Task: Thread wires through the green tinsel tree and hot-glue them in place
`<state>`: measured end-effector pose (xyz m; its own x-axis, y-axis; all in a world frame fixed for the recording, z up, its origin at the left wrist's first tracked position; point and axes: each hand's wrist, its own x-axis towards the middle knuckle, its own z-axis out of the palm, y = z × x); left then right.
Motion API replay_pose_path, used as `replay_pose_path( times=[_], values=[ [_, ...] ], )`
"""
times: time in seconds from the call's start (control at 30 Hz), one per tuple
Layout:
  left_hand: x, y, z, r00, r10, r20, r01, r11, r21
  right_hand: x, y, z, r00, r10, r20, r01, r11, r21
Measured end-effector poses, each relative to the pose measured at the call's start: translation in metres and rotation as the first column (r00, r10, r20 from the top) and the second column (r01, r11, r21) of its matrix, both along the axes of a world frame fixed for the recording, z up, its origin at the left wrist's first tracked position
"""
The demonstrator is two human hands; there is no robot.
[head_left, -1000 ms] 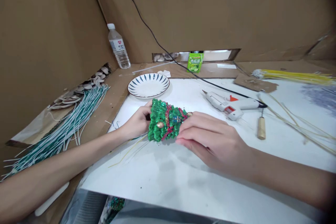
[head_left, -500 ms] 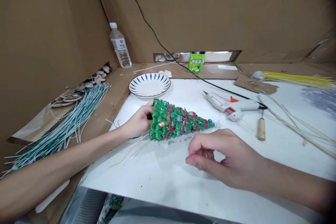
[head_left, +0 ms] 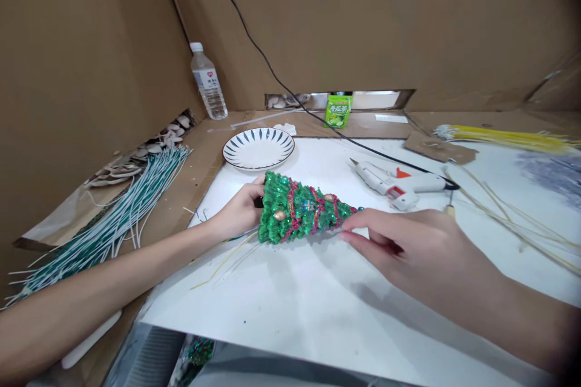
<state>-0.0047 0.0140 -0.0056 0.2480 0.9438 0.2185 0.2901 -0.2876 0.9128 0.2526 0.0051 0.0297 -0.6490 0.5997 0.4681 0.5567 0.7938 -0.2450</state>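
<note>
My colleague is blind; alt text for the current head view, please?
A left hand holds a miniature Christmas tree sideways by its base; the right hand is at its tip. Beyond lie a patterned plate and a glue gun.

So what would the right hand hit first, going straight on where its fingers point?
Likely the green tree: its narrow end is partly hidden by the right hand, so contact is unclear.

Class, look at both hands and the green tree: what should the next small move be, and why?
Probably, the right hand should gently pinch the glittery green, cone-shaped tinsel tree at its tip. That hand is at the narrow end, though its exact grip is unclear, while the left hand holds the broad base and could steady it.
</note>
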Motion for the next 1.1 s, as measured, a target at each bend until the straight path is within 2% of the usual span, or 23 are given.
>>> replay_pose_path(
  times=[0.1,0.17,0.2,0.27,0.3,0.37,0.43,0.57,0.67,0.73,0.83,0.93,1.03,1.1],
  values=[
    [0.001,0.000,0.001,1.000,0.011,0.014,-0.011,1.000,0.005,0.001,0.002,-0.004,0.998,-0.012,0.056,0.004,0.989,0.145],
    [0.001,0.000,0.001,0.999,0.020,0.029,-0.020,1.000,0.017,-0.001,0.002,-0.005,0.991,-0.015,0.131,-0.006,0.988,0.157],
    [0.001,0.000,0.001,0.999,0.021,0.035,-0.022,0.999,0.025,-0.003,0.001,-0.004,0.986,-0.006,0.169,-0.015,0.993,0.120],
    [0.000,0.001,0.000,0.999,0.010,0.038,-0.011,0.999,0.037,-0.007,-0.001,0.002,0.976,0.072,0.205,-0.060,0.996,-0.067],
    [0.000,0.001,-0.001,0.999,0.000,0.034,-0.001,0.999,0.038,-0.009,-0.003,0.005,0.972,0.139,0.192,-0.099,0.974,-0.204],
    [-0.002,0.001,-0.001,1.000,-0.015,0.023,0.014,0.999,0.029,-0.013,-0.006,0.013,0.959,0.266,0.096,-0.199,0.876,-0.438],
    [-0.002,0.001,-0.001,1.000,-0.016,0.016,0.016,1.000,0.014,-0.016,-0.008,0.018,0.942,0.335,-0.027,-0.300,0.802,-0.517],
    [-0.002,0.000,0.001,1.000,-0.018,0.011,0.018,1.000,0.007,-0.017,-0.004,0.017,0.905,0.395,-0.157,-0.423,0.796,-0.432],
    [-0.001,0.000,0.001,1.000,-0.023,0.002,0.023,1.000,0.015,-0.015,0.000,0.013,0.865,0.484,-0.130,-0.490,0.762,-0.423],
    [-0.001,0.001,0.001,1.000,-0.029,0.012,0.029,0.999,0.022,-0.013,0.002,0.011,0.873,0.483,-0.069,-0.464,0.778,-0.424],
    [-0.002,0.001,-0.001,0.999,-0.031,0.022,0.031,0.999,0.024,-0.012,0.006,0.010,0.925,0.379,0.035,-0.344,0.873,-0.346],
    [-0.003,0.002,-0.002,0.999,-0.038,0.018,0.037,0.999,0.035,-0.010,0.008,0.008,0.963,0.254,0.090,-0.240,0.960,-0.144],
    [-0.003,0.003,-0.003,0.999,-0.040,0.003,0.040,0.998,0.056,-0.007,0.009,0.005,0.979,0.132,0.157,-0.150,0.983,0.104],
    [-0.003,0.003,-0.003,0.999,-0.044,-0.002,0.044,0.997,0.069,-0.006,0.008,0.004,0.969,0.061,0.238,-0.107,0.977,0.185]
  ],
)
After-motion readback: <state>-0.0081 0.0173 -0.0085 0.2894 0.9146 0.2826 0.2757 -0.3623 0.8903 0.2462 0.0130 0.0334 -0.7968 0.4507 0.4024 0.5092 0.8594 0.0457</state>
